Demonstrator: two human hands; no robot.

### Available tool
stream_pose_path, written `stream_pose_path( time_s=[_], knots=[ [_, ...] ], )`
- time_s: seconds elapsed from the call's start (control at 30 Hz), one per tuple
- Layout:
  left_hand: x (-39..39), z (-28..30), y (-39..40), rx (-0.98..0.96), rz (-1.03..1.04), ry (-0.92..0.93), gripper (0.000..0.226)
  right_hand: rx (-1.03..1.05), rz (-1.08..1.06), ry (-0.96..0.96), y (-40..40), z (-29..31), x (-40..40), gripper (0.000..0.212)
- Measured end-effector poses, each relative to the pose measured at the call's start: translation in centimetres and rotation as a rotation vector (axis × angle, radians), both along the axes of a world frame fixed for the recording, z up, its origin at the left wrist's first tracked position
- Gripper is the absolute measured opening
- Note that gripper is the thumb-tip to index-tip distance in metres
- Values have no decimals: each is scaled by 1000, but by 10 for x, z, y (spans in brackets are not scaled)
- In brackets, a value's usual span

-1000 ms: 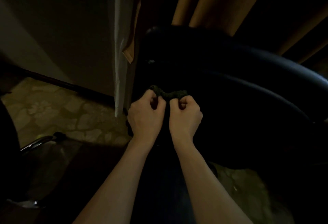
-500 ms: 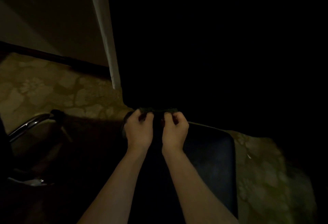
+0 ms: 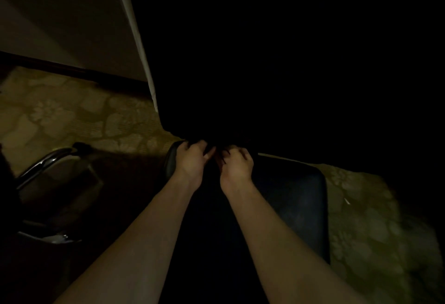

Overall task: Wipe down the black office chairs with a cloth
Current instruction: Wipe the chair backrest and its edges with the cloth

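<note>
Both hands side by side at rear edge of chair seat (image 3: 296, 197): left hand (image 3: 190, 164) left, right hand (image 3: 237, 167) right. Second chair's metal arm (image 3: 45, 164) far left. Carpet (image 3: 72, 116) beneath.

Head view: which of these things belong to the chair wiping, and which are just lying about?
Belongs to the job:
- black chair seat
- left hand
- right hand
- cloth: too dark to see

Just lying about:
- chrome chair frame
- patterned carpet
- pale curtain edge

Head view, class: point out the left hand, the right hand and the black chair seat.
left hand (image 3: 191, 162), head view, back of hand.
right hand (image 3: 237, 166), head view, back of hand.
black chair seat (image 3: 297, 197), head view, bare cushion.
</note>
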State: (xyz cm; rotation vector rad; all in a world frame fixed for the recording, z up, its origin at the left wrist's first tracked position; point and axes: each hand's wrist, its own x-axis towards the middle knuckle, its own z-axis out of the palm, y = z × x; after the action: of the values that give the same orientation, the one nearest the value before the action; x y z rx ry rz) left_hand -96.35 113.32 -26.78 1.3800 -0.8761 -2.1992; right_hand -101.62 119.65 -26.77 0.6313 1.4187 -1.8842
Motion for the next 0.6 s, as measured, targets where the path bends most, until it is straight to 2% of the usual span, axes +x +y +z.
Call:
stream_pose_path(
  time_s=[0.13,0.23,0.37,0.6],
  knots=[
    [3,32,22,-70,13,5,28,-68,-26,110,19,37,1,14],
    [-8,60,40,-153,55,2,19,-7,-62,207,26,66,-6,15],
    [-26,72,58,-285,89,-42,20,90,-79,340,37,75,-13,14],
    [-52,26,63,-59,45,-176,17,252,-39,297,45,28,-33,12]
  ],
)
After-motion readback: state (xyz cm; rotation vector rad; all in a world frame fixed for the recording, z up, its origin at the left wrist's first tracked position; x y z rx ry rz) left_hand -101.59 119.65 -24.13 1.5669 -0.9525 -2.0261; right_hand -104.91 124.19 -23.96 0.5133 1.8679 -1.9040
